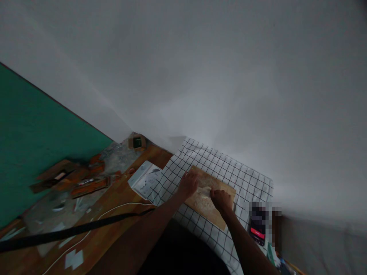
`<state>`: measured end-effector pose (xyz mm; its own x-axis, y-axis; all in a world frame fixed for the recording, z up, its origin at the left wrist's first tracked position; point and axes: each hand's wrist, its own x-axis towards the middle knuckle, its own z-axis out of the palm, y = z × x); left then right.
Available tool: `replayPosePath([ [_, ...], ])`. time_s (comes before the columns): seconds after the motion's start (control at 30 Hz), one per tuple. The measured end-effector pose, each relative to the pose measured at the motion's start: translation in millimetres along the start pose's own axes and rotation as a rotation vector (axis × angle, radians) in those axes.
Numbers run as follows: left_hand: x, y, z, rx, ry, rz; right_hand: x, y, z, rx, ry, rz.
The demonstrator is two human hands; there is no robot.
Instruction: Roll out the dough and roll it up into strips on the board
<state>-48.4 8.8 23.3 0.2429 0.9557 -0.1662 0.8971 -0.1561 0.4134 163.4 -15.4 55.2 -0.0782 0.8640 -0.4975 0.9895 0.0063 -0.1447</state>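
Observation:
A brown board lies at a slant on a white cloth with a black grid. On the board is a pale, soft-looking piece like dough, with whitish smears around it. My left hand lies over the board's left part, its fingers bent loosely, close to the pale piece. On the other side, my right hand is closed, thumb and fingers at the right end of the same piece. The dim light blurs the fingertips.
Under the board spreads the checked cloth, against a white wall. A phone lies to the right. On the left are a printed box, a white cable, a black strap, and a cardboard box in the corner.

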Motion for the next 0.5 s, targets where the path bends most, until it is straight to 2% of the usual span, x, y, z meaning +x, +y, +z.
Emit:
replayPosePath([
  [0.1, -0.3, 1.0, 1.2, 0.018, -0.007, 0.064, 2.0, 2.5, 10.1, 0.036, -0.023, 0.025],
  [0.2, 3.1, 4.1, 0.8, 0.009, 0.017, 0.064, 1.3, 6.4, 19.5, 0.089, -0.009, 0.034],
  [0.27, 5.6, 5.7, -0.4, 0.005, 0.023, 0.061, -0.1, 7.5, 25.2, 0.075, 0.088, 0.015],
  [0.4, 10.5, 4.0, -0.7, 0.025, 0.050, 0.116, -2.2, 7.6, 40.3, 0.029, 0.386, -0.029],
  [0.5, 14.0, -1.4, 5.5, 0.056, 0.077, 0.154, -0.9, 8.6, 55.2, 0.044, 0.467, -0.031],
])
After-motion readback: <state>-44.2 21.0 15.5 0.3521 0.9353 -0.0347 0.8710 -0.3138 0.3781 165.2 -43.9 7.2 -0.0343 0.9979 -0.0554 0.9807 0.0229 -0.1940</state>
